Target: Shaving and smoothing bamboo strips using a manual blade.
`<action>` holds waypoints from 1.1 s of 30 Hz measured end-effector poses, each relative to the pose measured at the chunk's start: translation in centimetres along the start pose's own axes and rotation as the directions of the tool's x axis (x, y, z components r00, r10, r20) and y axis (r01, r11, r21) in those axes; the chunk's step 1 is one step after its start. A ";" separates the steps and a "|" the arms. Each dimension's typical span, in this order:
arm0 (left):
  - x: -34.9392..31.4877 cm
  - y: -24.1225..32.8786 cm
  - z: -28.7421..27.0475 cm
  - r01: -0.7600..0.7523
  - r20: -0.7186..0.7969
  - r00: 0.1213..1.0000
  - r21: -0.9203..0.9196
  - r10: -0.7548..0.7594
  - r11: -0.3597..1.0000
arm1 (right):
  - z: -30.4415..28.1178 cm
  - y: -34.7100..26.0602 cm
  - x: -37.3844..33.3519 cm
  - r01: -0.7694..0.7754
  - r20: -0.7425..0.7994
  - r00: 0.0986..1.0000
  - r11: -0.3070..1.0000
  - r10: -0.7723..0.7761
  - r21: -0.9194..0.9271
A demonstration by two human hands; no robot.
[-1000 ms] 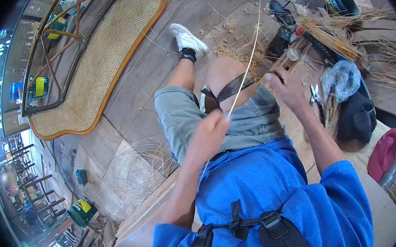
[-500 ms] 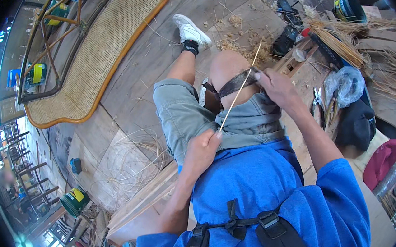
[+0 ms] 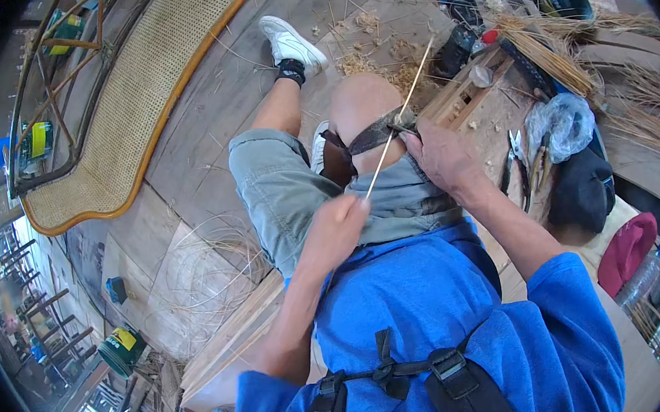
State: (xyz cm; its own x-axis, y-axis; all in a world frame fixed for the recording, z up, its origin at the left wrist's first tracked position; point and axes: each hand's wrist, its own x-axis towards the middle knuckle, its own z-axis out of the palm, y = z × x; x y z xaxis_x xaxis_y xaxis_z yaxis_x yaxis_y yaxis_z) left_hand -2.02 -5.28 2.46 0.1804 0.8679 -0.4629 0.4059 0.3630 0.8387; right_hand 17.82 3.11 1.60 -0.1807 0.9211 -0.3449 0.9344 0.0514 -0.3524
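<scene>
My left hand [image 3: 336,231], closed in front of my belt, grips the near end of a thin pale rattan strip [image 3: 383,159]. From there the strip slants forward and right across my thigh, passing over a dark cloth band [image 3: 372,136] tied around my right knee. My right hand [image 3: 446,160] is curled beside that band, its thumb close to the strip. A small dark tip [image 3: 404,129] shows at its fingers where the strip crosses; what it belongs to is mostly hidden.
Shavings [image 3: 364,64] litter the wooden floor ahead. To the right are a slotted wooden block [image 3: 468,91], pliers [image 3: 515,148], a clear plastic bag [image 3: 568,123] and a rattan bundle [image 3: 550,58]. A caned panel [image 3: 152,88] lies left, with coiled strips [image 3: 206,277] nearer me.
The view has shifted, so the surroundings sit further left. My left hand has moved forward toward the knee, and more of the strip extends past the band. My right thumb has come off the strip.
</scene>
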 end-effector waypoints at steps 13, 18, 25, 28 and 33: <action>-16.0 -4.0 -5.1 0.136 0.089 0.960 0.676 -0.264 0.725 | -1.1 -1.0 0.4 -0.037 0.089 0.995 0.999 0.035 0.018; -1.6 2.4 -2.8 0.085 -0.186 0.982 0.361 -0.018 0.929 | -1.8 -0.9 -0.4 -0.067 0.117 0.991 0.997 0.064 0.028; 7.9 4.3 1.7 -0.027 -0.190 0.973 0.468 0.130 0.883 | -1.9 -1.1 -0.2 -0.080 0.156 0.985 0.995 0.071 0.052; 7.4 2.6 1.0 -0.112 -0.126 0.979 0.313 0.158 0.943 | -1.9 -1.4 -0.2 -0.068 0.138 0.989 0.996 0.061 0.049; -3.0 -0.5 -1.9 0.010 0.034 0.999 0.167 -0.016 0.986 | -0.8 0.3 0.5 -0.087 0.059 0.995 0.995 0.084 0.053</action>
State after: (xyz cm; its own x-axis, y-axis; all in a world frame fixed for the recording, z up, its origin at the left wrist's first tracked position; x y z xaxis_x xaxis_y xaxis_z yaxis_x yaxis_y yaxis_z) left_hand -4.44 -7.44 3.98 0.2043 0.8497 -0.4861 0.5517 0.3102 0.7742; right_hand 18.27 3.88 2.05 -0.1192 0.8977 -0.4242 0.9292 -0.0497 -0.3663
